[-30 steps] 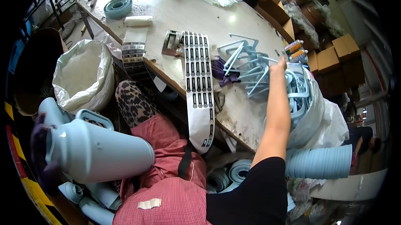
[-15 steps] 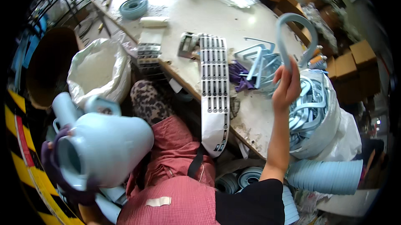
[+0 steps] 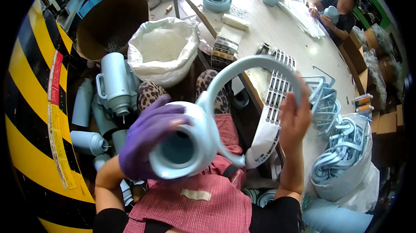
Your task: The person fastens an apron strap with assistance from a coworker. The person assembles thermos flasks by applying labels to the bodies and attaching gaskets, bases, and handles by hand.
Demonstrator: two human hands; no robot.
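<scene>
Above my lap, my left hand [image 3: 145, 140], in a purple glove with a bare fingertip showing, grips a light blue plastic jug body [image 3: 200, 129]. Its round open mouth faces toward me. My right hand [image 3: 295, 118], bare, holds a large curved light blue handle [image 3: 255, 61] by its outer bend. The handle's upper end lies against or close by the side of the jug body, while its lower end points down near my apron. I cannot tell whether either end is joined. The far part of the jug body is hidden behind its rim.
Light blue jugs [image 3: 116, 81] stand and lie at left beside a black-and-yellow striped barrier [image 3: 37, 116]. A white sack [image 3: 169, 77] and cardboard box [image 3: 108, 21] stand beyond. On the table [image 3: 260, 21] lies a label strip [image 3: 275, 98]. Handles fill a sack [image 3: 342, 185] at right; a co-worker sits across.
My right hand has brought the handle from over the table at right to the jug body. My left hand has moved the jug body rightward over my lap. The view has turned left.
</scene>
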